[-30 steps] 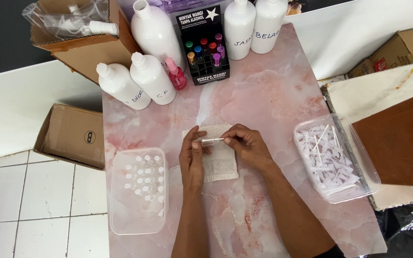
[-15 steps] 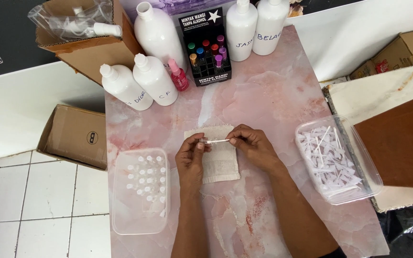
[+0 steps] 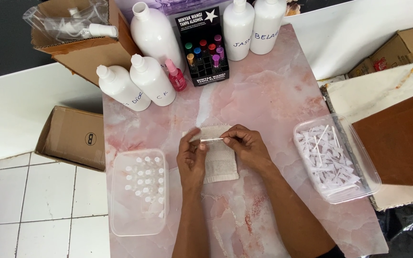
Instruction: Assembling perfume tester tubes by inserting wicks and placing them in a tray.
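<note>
- Left hand (image 3: 191, 157): positioned near the centre of the pink marble worktop (image 3: 273, 95), forearm entering from the near edge. Thumb and forefinger pinch the left end of a thin clear tube (image 3: 211, 139); the remaining fingers are curled loosely underneath.
- Right hand (image 3: 246, 145): forearm enters from the near right and angles toward the centre. Fingertips are pressed together on the right end of the tube; the other fingers are folded in.
- Thin clear tube: held level between the two hands, just above a small beige cloth (image 3: 219, 160) that lies flat at the worktop centre. Both hands rest partly over the cloth.
- Clear plastic tray (image 3: 137, 224): at the left edge of the worktop, beside the left forearm, containing small white caps (image 3: 143, 174) in rows.
- Second clear tray (image 3: 359, 191): at the right edge, containing a loose pile of white sticks (image 3: 326, 155).
- Far edge of the worktop: several white bottles (image 3: 151, 79), a small pink spray bottle (image 3: 175, 75), and a black display box (image 3: 202, 45) with coloured vials.
- Cardboard box (image 3: 75, 138): on the floor, off the left edge.
</note>
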